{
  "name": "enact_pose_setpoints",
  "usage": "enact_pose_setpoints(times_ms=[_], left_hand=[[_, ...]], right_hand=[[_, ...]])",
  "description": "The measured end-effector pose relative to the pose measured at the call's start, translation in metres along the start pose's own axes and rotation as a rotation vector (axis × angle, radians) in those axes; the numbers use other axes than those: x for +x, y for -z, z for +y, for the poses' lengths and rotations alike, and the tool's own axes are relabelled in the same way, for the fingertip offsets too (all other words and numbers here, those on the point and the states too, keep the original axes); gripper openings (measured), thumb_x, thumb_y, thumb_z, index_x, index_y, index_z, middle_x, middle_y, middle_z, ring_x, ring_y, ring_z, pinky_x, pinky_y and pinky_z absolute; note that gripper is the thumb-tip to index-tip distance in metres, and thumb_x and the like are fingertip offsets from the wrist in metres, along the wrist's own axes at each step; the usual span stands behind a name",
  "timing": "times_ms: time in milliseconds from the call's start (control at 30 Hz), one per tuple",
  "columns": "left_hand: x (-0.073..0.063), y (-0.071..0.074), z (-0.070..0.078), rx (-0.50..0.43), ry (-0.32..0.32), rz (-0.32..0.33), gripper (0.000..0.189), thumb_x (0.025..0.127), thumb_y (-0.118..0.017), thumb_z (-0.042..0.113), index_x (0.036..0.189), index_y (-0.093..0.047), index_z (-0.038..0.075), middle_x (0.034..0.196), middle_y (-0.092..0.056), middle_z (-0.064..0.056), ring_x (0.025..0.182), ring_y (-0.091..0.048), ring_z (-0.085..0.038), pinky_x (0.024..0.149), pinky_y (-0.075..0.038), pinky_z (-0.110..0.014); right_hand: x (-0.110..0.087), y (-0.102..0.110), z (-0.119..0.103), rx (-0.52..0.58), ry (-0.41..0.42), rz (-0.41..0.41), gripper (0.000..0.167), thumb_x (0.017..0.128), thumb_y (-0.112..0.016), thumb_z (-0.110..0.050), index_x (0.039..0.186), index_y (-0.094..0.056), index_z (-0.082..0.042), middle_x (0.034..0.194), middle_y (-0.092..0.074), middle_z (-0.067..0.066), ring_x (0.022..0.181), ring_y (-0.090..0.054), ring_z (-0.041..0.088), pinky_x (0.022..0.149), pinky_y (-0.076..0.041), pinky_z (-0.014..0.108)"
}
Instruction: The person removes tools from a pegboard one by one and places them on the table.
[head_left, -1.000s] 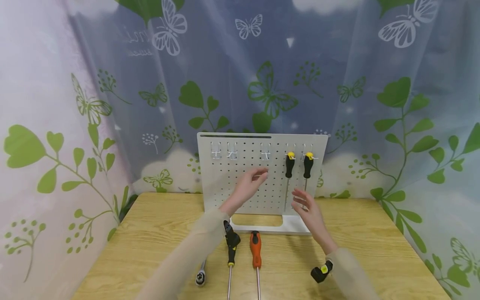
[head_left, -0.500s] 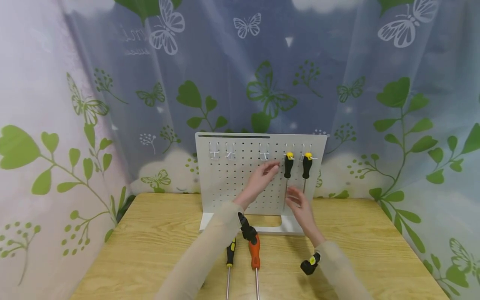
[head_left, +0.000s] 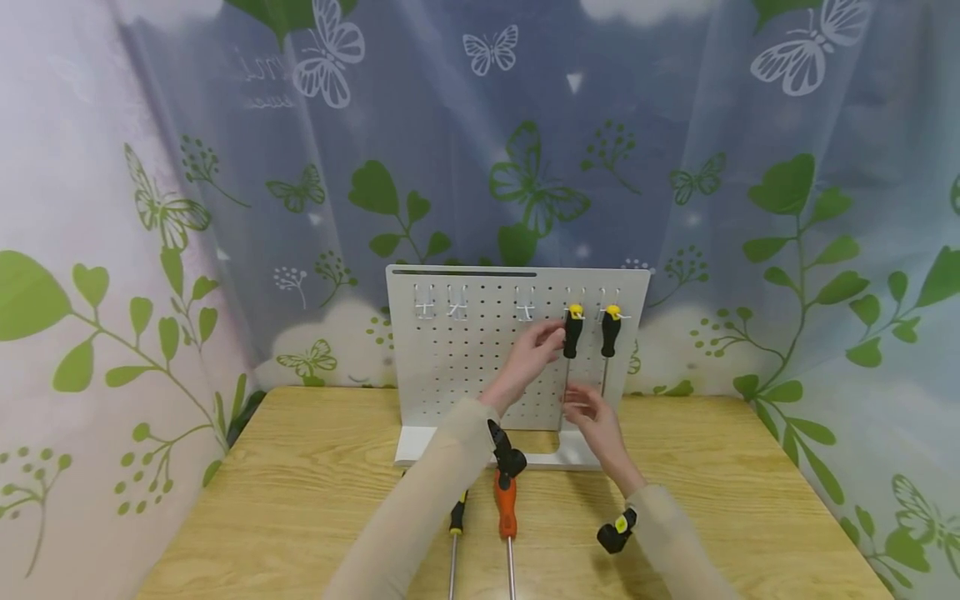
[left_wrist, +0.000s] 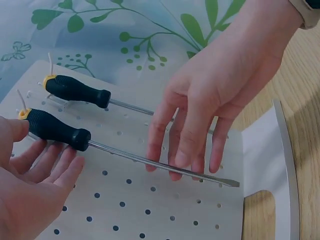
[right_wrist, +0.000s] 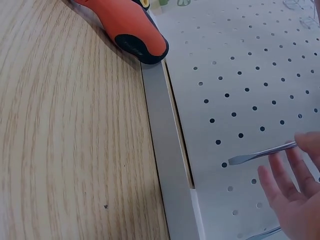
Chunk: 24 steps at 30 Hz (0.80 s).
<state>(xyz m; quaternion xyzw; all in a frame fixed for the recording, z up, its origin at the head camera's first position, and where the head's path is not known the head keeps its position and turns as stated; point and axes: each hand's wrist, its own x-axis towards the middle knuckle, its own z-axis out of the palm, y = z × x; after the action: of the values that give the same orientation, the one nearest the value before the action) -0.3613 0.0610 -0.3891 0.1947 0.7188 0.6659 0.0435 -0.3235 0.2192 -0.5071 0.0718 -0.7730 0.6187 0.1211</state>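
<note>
Two flathead-style screwdrivers with black handles and yellow ends hang from hooks on the right of a white pegboard [head_left: 457,358]. The left one, the nearer screwdriver [left_wrist: 57,130] in the left wrist view, lies between both hands. My left hand [head_left: 528,358] holds its handle, thumb near the yellow end and fingers behind. Lower down, my right hand [head_left: 596,421] pinches its metal shaft [right_wrist: 267,151] near the flat tip, thumb in front and fingers behind. Untouched beside it hangs the second screwdriver [head_left: 610,333].
On the wooden table [head_left: 300,467] lie an orange screwdriver [head_left: 506,504] and a black-and-yellow screwdriver [head_left: 457,521], partly covered by my left sleeve. Further hooks [head_left: 525,308] on the board's left and middle hold nothing. A patterned curtain [head_left: 420,108] hangs behind.
My left hand has moved right across the board to the left hanging screwdriver's handle. My right hand has moved left to its shaft. The ratchet at left is now hidden behind my sleeve.
</note>
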Motion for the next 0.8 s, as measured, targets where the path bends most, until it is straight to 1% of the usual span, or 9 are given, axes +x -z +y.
enact_pose_setpoints(times_ms=[133, 300, 400, 467, 600, 667, 800], left_hand=[[0.002, -0.001, 0.000, -0.017, 0.011, 0.017, 0.041, 0.109, -0.050, 0.025, 0.144, -0.052, 0.005, 0.141, -0.059, -0.016, 0.125, -0.061, -0.029, 0.103, -0.054, -0.033], [0.003, -0.003, 0.001, -0.043, 0.005, 0.025, 0.038, 0.108, -0.051, 0.022, 0.140, -0.055, 0.003, 0.136, -0.061, -0.017, 0.120, -0.063, -0.030, 0.100, -0.056, -0.033], [0.002, -0.004, 0.003, -0.069, -0.002, 0.025, 0.036, 0.108, -0.051, 0.020, 0.138, -0.056, 0.001, 0.134, -0.063, -0.019, 0.118, -0.064, -0.031, 0.099, -0.057, -0.034], [0.001, -0.005, 0.003, -0.088, -0.006, 0.022, 0.035, 0.108, -0.052, 0.018, 0.137, -0.057, 0.001, 0.132, -0.063, -0.020, 0.117, -0.065, -0.032, 0.098, -0.058, -0.035], [-0.001, -0.006, 0.005, -0.105, -0.004, 0.015, 0.034, 0.107, -0.052, 0.018, 0.136, -0.058, 0.001, 0.131, -0.064, -0.020, 0.115, -0.066, -0.032, 0.097, -0.058, -0.036], [-0.002, -0.006, 0.006, -0.105, -0.002, 0.012, 0.034, 0.107, -0.052, 0.017, 0.136, -0.059, 0.001, 0.131, -0.064, -0.020, 0.114, -0.066, -0.032, 0.097, -0.058, -0.037], [-0.003, -0.006, 0.008, -0.103, 0.001, 0.009, 0.034, 0.107, -0.052, 0.018, 0.136, -0.059, 0.000, 0.131, -0.064, -0.020, 0.115, -0.066, -0.033, 0.097, -0.058, -0.038]], right_hand=[[0.000, -0.001, 0.003, -0.003, 0.000, 0.015, 0.039, 0.097, -0.067, -0.004, 0.134, -0.058, 0.005, 0.124, -0.063, 0.028, 0.105, -0.064, 0.027, 0.082, -0.054, 0.017], [-0.002, -0.001, 0.003, 0.050, 0.000, 0.036, 0.037, 0.096, -0.069, -0.003, 0.131, -0.060, 0.005, 0.118, -0.064, 0.029, 0.092, -0.065, 0.014, 0.077, -0.059, 0.020], [-0.004, 0.001, 0.003, 0.059, 0.010, 0.040, 0.037, 0.096, -0.069, -0.002, 0.130, -0.060, 0.006, 0.116, -0.064, 0.030, 0.088, -0.064, 0.009, 0.077, -0.061, 0.022], [-0.006, 0.003, 0.003, 0.055, 0.014, 0.038, 0.035, 0.096, -0.068, -0.001, 0.129, -0.060, 0.008, 0.115, -0.064, 0.031, 0.087, -0.064, 0.008, 0.077, -0.062, 0.024], [-0.011, 0.007, 0.000, 0.051, 0.026, 0.029, 0.033, 0.096, -0.066, 0.003, 0.128, -0.060, 0.010, 0.114, -0.064, 0.033, 0.087, -0.066, 0.012, 0.077, -0.064, 0.030], [-0.013, 0.008, -0.002, 0.049, 0.031, 0.023, 0.033, 0.095, -0.066, 0.003, 0.127, -0.060, 0.010, 0.114, -0.065, 0.033, 0.087, -0.067, 0.013, 0.077, -0.064, 0.030], [-0.020, 0.010, -0.008, 0.042, 0.044, 0.014, 0.035, 0.095, -0.069, -0.003, 0.129, -0.062, 0.006, 0.114, -0.066, 0.030, 0.087, -0.067, 0.010, 0.076, -0.063, 0.026]])
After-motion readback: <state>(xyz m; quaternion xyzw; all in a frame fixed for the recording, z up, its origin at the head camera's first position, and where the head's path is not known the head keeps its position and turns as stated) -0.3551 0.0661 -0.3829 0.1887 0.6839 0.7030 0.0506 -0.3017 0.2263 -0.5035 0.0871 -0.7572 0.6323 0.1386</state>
